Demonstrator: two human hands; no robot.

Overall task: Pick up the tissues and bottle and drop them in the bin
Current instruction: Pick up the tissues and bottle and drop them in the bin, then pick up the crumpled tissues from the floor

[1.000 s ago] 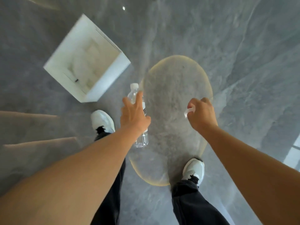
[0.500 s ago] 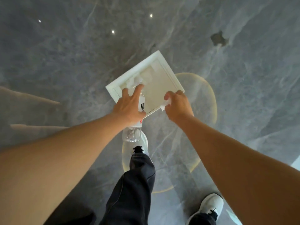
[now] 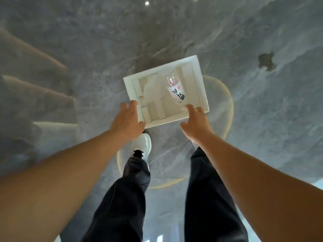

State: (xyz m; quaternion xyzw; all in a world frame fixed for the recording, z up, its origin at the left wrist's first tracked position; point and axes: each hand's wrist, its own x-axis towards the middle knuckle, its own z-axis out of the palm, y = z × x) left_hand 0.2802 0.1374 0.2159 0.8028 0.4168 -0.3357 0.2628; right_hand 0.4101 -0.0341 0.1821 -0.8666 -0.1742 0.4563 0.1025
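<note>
A white square bin [image 3: 201, 81] stands on the grey marble floor just ahead of my feet. Inside it lies a clear plastic bottle [image 3: 175, 89] with a white label and black lettering, tilted toward the bin's right side. Crumpled white tissues [image 3: 152, 88] rest in the bin left of the bottle. My left hand [image 3: 127, 119] hovers over the bin's near-left corner, fingers spread and empty. Above the near-right edge my right hand [image 3: 194, 123] is also spread, holding nothing.
My white shoe [image 3: 141, 145] and dark trousers [image 3: 129, 198] are right below the bin. A pale oval reflection ring [image 3: 229, 105] and a dark blotch [image 3: 266, 62] mark the glossy floor. Beige reflected bands [image 3: 35, 91] show at left.
My left hand let go of the bottle and my right hand let go of the tissue; both items now lie inside the bin. I have stepped closer, so the bin sits directly under both hands.
</note>
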